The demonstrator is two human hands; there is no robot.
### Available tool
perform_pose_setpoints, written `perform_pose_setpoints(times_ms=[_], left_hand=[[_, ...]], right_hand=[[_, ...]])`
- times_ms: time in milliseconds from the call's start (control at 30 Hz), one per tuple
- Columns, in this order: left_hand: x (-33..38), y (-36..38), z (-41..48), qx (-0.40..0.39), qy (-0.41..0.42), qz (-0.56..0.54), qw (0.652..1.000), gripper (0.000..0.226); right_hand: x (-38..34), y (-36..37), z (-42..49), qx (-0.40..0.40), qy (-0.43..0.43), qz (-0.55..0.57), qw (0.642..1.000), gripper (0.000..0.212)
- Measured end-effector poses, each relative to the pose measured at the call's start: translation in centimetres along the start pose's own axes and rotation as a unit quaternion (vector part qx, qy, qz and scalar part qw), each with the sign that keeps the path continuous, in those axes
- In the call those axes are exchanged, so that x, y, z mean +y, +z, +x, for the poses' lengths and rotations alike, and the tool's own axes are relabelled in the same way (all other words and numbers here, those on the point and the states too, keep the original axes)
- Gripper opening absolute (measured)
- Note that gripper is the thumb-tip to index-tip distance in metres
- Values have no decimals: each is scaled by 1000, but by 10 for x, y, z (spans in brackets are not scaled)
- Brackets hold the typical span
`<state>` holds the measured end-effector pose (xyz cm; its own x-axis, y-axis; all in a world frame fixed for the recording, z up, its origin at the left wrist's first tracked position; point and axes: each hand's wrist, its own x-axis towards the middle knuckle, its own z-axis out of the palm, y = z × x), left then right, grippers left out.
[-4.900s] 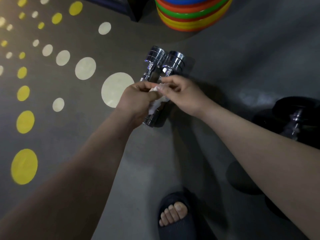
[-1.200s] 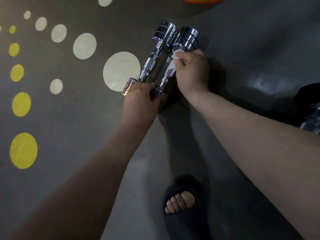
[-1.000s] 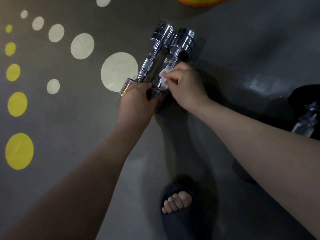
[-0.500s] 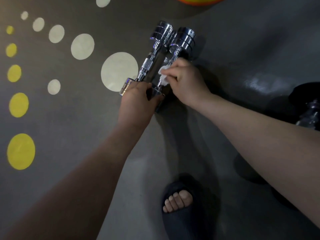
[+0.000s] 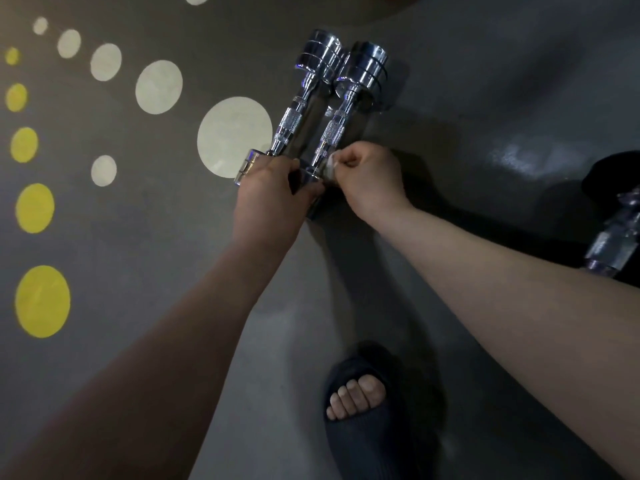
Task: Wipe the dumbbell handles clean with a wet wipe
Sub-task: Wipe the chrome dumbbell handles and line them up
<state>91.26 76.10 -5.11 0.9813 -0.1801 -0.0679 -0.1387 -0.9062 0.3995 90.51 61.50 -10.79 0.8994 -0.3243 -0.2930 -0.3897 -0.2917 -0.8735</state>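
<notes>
**Desk:** A grey gym floor (image 5: 450, 98), seen from above. Where do the weights lie?

**Photographer:** The left-side dumbbell (image 5: 289, 126) and the right-side dumbbell (image 5: 334, 133), both chrome, lie side by side on it, close together, straight ahead of the person.

**Desk:** And the hands?

**Photographer:** The left hand (image 5: 273, 199) curls its fingers over the near heads, pinning the pair down. The right hand (image 5: 367, 178), fingers closed, pinches a wet wipe (image 5: 330, 166) against the near end of the right-side dumbbell's handle. The other handle lies bare, with no wipe on it.

**Desk:** How will they handle?

**Photographer:** They are metal, so probably heavy for their size and rigid. The polished heads look slippery, more so when damp, and being round they could roll. The knurled middle gives the surest hold, but that is the part to be wiped, so steadying by the heads seems wise. The wipe looks thin, soft and limp. It likely needs wrapping round the bar and pinching firmly, or the knurling may snag it.
</notes>
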Motion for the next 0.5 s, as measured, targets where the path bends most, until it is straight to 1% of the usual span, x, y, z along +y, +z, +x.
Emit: perform_pose_setpoints(times_ms=[67, 167, 233, 333, 400, 500], left_hand=[[2, 0, 0, -4, 0, 6, 1000, 40], [2, -1, 1, -7, -5, 5, 1000, 39], [2, -1, 1, -9, -9, 0, 1000, 40], [2, -2, 1, -12, -7, 9, 1000, 39], [4, -3, 1, -16, -8, 13, 1000, 39], [4, -4, 1, -22, -6, 20, 1000, 38]], right_hand=[[-3, 7, 12, 27, 92, 91, 991, 11], [-2, 17, 19, 33, 170, 161, 972, 6], [-2, 21, 12, 27, 193, 199, 960, 5], [-5, 18, 15, 59, 209, 243, 945, 5], [-8, 12, 30, 76, 218, 280, 932, 11], [-23, -1, 57, 100, 257, 289, 917, 11]])
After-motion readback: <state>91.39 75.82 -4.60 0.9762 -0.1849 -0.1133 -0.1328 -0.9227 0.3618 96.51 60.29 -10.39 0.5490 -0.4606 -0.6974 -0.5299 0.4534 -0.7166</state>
